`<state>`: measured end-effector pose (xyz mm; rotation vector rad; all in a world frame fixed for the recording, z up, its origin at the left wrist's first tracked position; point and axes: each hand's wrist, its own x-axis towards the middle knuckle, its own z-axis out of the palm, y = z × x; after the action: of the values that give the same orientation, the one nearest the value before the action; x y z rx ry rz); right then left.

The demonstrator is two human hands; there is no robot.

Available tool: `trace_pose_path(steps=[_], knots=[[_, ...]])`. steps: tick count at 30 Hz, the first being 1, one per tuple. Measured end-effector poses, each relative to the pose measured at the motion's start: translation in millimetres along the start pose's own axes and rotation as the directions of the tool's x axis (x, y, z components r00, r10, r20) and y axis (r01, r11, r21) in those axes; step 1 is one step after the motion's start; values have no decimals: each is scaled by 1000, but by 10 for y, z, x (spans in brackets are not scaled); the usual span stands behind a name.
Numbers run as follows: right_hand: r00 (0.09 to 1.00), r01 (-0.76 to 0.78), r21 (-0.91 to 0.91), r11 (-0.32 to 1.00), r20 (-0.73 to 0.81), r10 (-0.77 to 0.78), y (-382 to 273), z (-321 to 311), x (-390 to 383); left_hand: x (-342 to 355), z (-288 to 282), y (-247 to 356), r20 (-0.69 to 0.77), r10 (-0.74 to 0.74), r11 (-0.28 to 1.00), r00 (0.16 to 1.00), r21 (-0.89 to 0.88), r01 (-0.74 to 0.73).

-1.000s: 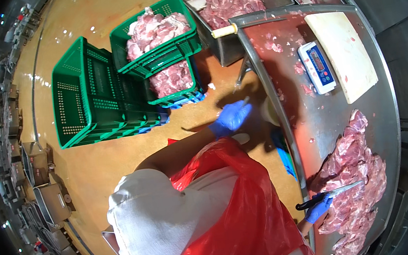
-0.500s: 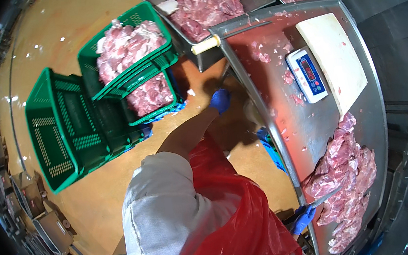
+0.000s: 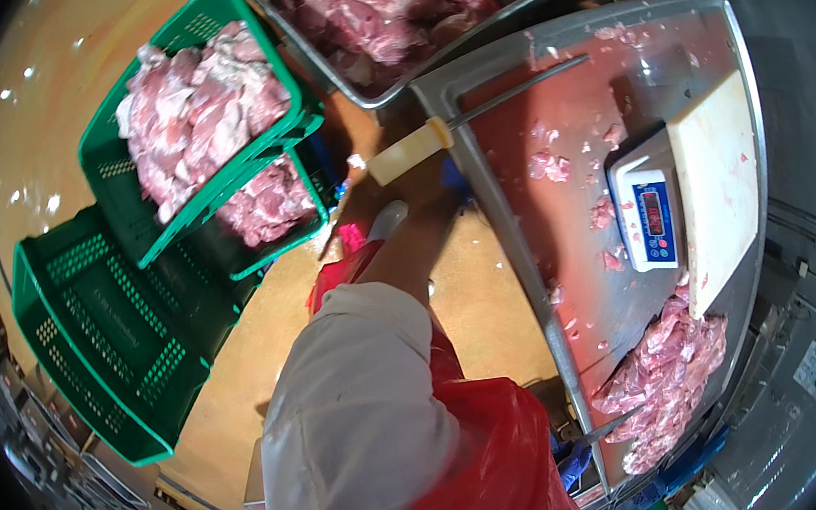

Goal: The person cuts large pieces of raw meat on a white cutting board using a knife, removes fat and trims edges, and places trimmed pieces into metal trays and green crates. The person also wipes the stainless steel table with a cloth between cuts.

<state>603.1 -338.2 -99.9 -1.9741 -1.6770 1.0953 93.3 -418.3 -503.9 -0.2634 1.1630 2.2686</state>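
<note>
My left hand (image 3: 457, 181), in a blue glove, is below the cream handle of a sharpening steel (image 3: 411, 151). The handle juts over the metal table's (image 3: 517, 242) left edge, and its rod rests on the tabletop. This hand is dark and blurred, so its fingers do not show clearly, nor whether they touch the handle. Low at the table's near edge, my gloved right hand (image 3: 574, 462) grips a knife (image 3: 612, 424). Its blade points right, over the near part of a pile of raw meat (image 3: 665, 377).
A scale (image 3: 647, 213) and a white cutting board (image 3: 723, 189) sit on the table among meat scraps. Left are green crates, one full of meat (image 3: 200, 107), another crate (image 3: 101, 340) without visible meat. A steel bin of meat (image 3: 400, 4) stands at the far end.
The whole view has shifted, bringing the far bin and sharpening steel closer. My left hand has come up to the table edge by the steel's handle. My right hand still holds the knife.
</note>
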Motion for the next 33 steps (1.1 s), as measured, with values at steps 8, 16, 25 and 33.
trace_pose_path(steps=[8,16,25,33], knots=[[998,-66,74,995,14,65,-372,314,200,-31,-73,172,22,-62,994,998,95,60],[1000,-3,271,962,-24,10,-134,339,-31,-594,-707,748,-13,-56,972,998,228,57],[983,159,419,894,19,-184,208,167,133,-779,178,3266,295,166,405,941,849,-338],[852,522,189,832,-62,-520,-400,181,144,-1051,832,2768,148,268,-263,952,962,-76]])
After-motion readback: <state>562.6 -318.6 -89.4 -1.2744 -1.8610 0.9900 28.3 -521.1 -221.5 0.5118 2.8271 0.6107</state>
